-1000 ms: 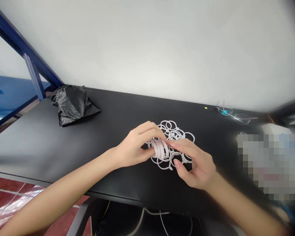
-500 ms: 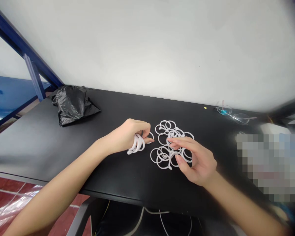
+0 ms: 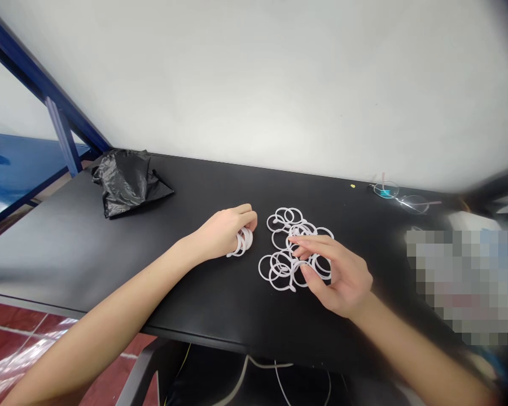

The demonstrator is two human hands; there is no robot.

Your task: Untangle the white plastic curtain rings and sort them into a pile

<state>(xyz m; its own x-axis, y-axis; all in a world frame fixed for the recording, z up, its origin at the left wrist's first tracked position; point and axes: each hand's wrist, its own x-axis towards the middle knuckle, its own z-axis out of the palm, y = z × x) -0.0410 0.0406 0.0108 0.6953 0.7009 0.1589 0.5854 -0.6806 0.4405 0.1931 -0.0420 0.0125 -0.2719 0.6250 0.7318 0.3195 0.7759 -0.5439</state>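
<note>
The left hand (image 3: 224, 231) curls its fingers around a bunch of white rings (image 3: 241, 241), low at the surface (image 3: 211, 299). To its right, more loose rings (image 3: 300, 230) lie overlapping in a flat pile. The right hand (image 3: 342, 276) is half open over the pile's near right side, thumb and fingers apart; whether its fingertips touch a ring I cannot tell. A crumpled black bag (image 3: 125, 183) sits far left, and 1 pair of glasses (image 3: 414, 204) far right.

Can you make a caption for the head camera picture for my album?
Left hand holding white rings, right hand by a loose ring pile on a black table.
</note>
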